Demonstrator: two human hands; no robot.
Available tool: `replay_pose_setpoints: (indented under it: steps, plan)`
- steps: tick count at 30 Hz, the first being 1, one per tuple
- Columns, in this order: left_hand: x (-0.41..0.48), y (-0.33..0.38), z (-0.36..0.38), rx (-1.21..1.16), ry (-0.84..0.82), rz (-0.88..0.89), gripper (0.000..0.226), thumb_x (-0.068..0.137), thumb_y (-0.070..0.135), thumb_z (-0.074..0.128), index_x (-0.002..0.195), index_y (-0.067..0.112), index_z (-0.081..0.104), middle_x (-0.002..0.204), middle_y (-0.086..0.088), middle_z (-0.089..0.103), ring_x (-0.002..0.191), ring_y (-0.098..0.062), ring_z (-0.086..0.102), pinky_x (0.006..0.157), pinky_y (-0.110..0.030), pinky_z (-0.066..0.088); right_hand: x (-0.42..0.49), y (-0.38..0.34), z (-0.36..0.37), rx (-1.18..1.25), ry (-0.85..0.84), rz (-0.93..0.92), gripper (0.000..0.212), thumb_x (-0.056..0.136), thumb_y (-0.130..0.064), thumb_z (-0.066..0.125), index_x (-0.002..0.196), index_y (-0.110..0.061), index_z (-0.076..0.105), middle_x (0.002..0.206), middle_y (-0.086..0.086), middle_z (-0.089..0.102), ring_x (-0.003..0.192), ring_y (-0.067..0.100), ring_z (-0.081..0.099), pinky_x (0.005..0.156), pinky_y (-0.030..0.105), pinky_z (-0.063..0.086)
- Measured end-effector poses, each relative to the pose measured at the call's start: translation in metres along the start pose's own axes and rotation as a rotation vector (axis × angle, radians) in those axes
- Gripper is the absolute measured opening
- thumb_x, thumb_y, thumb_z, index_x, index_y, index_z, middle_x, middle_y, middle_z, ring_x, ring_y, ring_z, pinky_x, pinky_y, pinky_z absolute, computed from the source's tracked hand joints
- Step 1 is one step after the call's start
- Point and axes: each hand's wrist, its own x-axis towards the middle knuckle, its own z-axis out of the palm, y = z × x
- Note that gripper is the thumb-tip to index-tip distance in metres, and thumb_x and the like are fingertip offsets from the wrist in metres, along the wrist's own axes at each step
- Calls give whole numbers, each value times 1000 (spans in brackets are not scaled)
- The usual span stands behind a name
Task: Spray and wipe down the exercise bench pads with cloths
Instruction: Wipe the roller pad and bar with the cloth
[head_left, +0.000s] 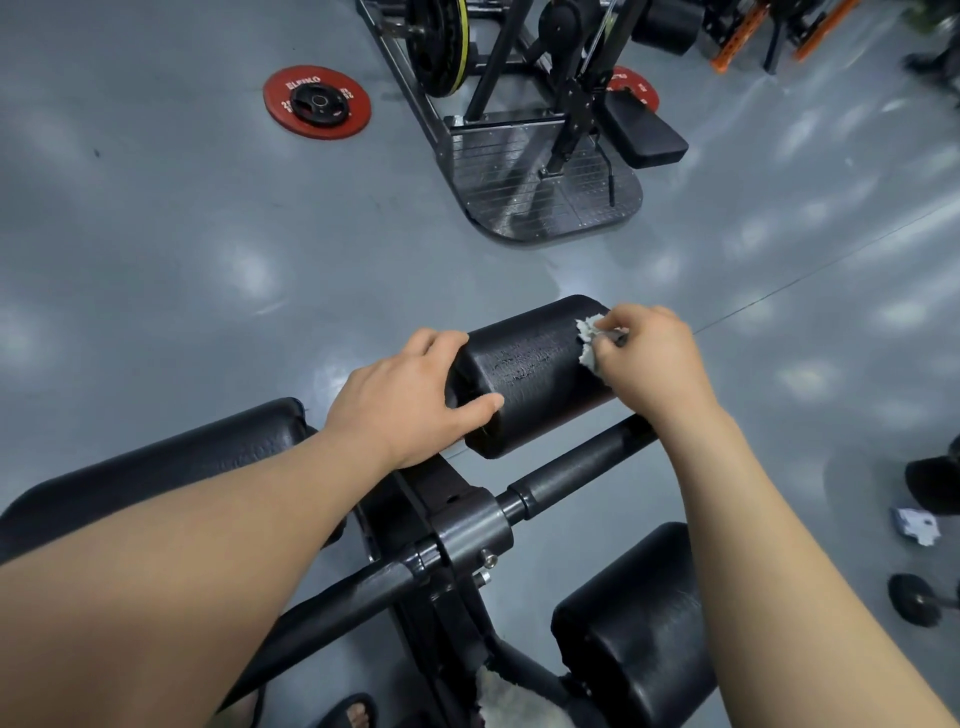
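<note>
Head camera: the left hand (410, 395) grips the left end of the black roller pad (530, 374), fingers curled over the top and thumb across its near face. The right hand (649, 358) has its fingers bunched tight round a small white cloth (589, 338), pressed to the pad's far right end. The pad sits mid-scene, just beyond the crossbar (571, 467). A second cloth (498, 696) lies near, at the bottom edge. Far left, a red weight plate (317, 101) lies on the grey floor (156, 234).

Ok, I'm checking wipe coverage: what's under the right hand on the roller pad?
A crumpled white cloth, pinched by the right hand against the right end of the roller pad. Only its edge shows; the rest and the pad beneath are covered by the hand.
</note>
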Motion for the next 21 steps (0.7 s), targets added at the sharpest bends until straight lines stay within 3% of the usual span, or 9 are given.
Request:
replay_pose_setpoints:
  steps: [6, 10, 14, 19, 21]
  plan:
    - [-1, -1, -1, -13, 15, 7, 65, 88, 81, 40, 142, 45, 30, 148, 19, 46, 115, -21, 61, 93, -41, 46, 8, -7, 2, -9, 51, 53, 24, 95, -15, 54, 112, -15, 70, 110, 11, 53, 82, 29, 52, 72, 29, 34]
    - [-1, 0, 0, 5, 10, -2, 74, 83, 83, 47, 143, 43, 28, 148, 15, 47, 120, -23, 59, 92, -40, 44, -6, -22, 9, 41, -29, -166, 21, 93, -17, 63, 111, -20, 74, 99, -2, 48, 82, 18, 54, 70, 19, 30]
    - [0, 0, 1, 30, 4, -18, 97, 78, 89, 47, 154, 37, 20, 155, 15, 37, 128, -23, 56, 98, -42, 46, -12, -23, 6, 44, -141, -305, 18, 92, -25, 68, 109, -27, 75, 97, -4, 49, 86, 12, 53, 70, 18, 32]
    - [0, -2, 2, 14, -13, -6, 94, 74, 90, 52, 150, 41, 24, 155, 17, 37, 128, -22, 55, 101, -42, 45, 6, -5, -2, -38, 22, -58, 22, 94, -19, 60, 112, -17, 73, 97, 4, 47, 86, 32, 59, 71, 27, 33]
    - [0, -2, 2, 11, -20, -9, 93, 73, 89, 54, 147, 42, 25, 153, 16, 41, 127, -21, 56, 100, -42, 46, 2, -12, 2, -60, 32, -50, 21, 94, -17, 59, 109, -13, 72, 99, 4, 46, 86, 35, 60, 70, 28, 34]
